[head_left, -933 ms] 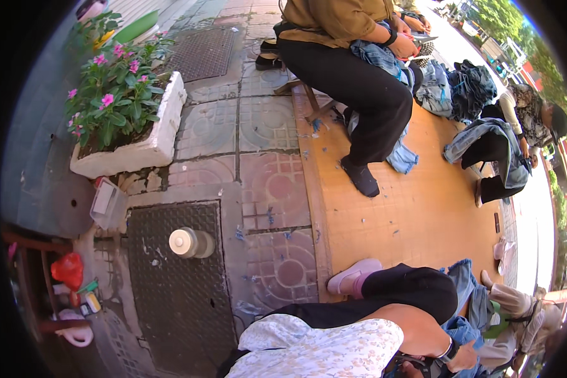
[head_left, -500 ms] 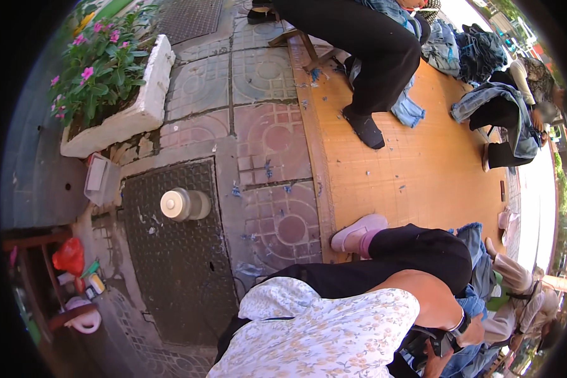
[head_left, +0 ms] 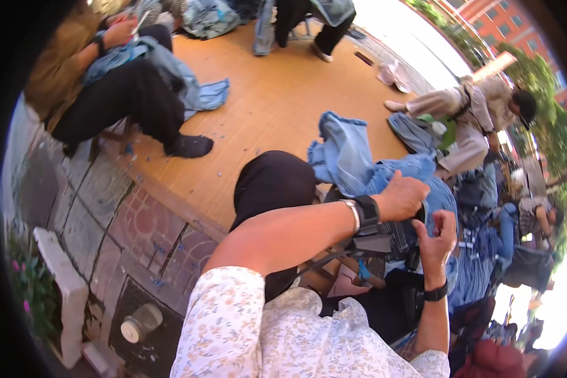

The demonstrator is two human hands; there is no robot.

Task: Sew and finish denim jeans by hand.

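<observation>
Light blue jeans [head_left: 359,157] lie bunched across my lap. My left hand [head_left: 402,196], with a black band and a silver bracelet at its wrist, is over them, fingers curled into a pinch; what it pinches is hidden. Just below and to its right is my right hand [head_left: 438,242], also with a black wristband. Its thumb points up and its fingers curl in beside the denim; any small thing in its grip is too small to make out. The two hands are close together but apart.
A seated person in black trousers [head_left: 129,104] works on denim at the left. Another person in pale clothes [head_left: 469,116] bends at the right near piles of jeans [head_left: 479,264]. A jar [head_left: 142,322] stands on a floor plate beside a white planter [head_left: 60,283].
My view has swung to the right, so the jeans and both hands now show nearer the middle. My hands have come up over the denim, away from the lower right corner.
</observation>
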